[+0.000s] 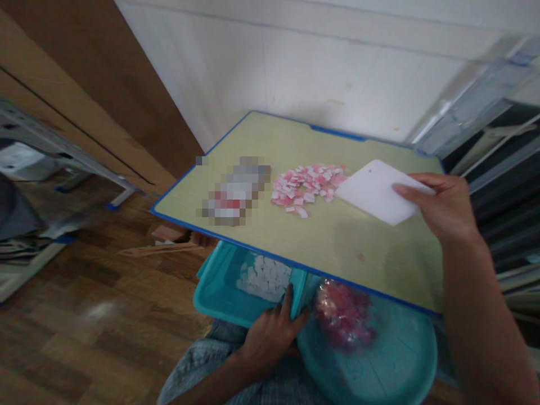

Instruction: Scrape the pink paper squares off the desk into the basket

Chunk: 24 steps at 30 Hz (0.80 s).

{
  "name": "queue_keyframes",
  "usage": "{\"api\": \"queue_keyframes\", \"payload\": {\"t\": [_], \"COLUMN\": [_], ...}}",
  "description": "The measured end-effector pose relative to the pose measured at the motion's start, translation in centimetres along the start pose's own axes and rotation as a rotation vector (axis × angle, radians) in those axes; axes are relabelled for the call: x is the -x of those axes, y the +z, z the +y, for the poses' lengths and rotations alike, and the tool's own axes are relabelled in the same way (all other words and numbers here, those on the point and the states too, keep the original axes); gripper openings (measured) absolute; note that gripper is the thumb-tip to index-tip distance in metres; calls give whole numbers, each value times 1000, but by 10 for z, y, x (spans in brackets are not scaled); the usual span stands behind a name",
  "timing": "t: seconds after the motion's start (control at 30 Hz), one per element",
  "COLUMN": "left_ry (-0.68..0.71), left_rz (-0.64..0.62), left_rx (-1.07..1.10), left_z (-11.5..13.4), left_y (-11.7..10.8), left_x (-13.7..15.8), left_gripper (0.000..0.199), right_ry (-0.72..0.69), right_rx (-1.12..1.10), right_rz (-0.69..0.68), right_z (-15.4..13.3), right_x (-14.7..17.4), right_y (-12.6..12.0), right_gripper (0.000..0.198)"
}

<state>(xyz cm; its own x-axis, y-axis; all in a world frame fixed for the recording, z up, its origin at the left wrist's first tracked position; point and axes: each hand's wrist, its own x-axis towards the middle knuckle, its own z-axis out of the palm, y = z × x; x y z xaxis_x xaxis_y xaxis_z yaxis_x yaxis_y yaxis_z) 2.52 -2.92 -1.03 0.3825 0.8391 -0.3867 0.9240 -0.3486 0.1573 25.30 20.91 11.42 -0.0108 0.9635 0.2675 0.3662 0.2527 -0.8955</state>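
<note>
My right hand (449, 205) pinches a thin white plastic scraper (386, 191) by its right corner, low over the right part of a small table. The scraper's left corner meets the edge of a heap of small pink and white pieces (307, 185), looking like cut paper or film squares. Below the table's front edge, my left hand (274, 332) grips the near right corner of a teal rectangular tray (215, 301), index finger along its rim. White pieces (265, 277) lie inside that tray. Some of the left fingers are hidden.
The yellowish table (379, 261) has a blue edge and stands against a white wall panel (295, 67). A blurred-out object (236, 191) lies on its left. A round teal basin (396, 360) under the front edge holds a clear bag of pink pieces (343, 315).
</note>
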Motion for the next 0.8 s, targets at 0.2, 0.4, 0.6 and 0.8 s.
{"api": "queue_keyframes", "payload": {"t": [0.2, 0.4, 0.6, 0.8], "left_ry": [-12, -9, -10, -16], "left_rz": [-13, -3, 4, -3], "left_rx": [-2, -1, -4, -8], "left_z": [2, 1, 1, 2], "left_y": [-2, -3, -5, -6], "left_x": [0, -1, 0, 0], "left_gripper": [83, 82, 82, 83], "right_ry": [-170, -218, -224, -265], "right_rx": [353, 315, 318, 264], "right_rz": [27, -35, -39, 31], "right_z": [18, 21, 23, 20], "right_x": [-14, -15, -17, -13], "right_y": [-24, -26, -16, -21], "right_gripper": [18, 16, 12, 16]}}
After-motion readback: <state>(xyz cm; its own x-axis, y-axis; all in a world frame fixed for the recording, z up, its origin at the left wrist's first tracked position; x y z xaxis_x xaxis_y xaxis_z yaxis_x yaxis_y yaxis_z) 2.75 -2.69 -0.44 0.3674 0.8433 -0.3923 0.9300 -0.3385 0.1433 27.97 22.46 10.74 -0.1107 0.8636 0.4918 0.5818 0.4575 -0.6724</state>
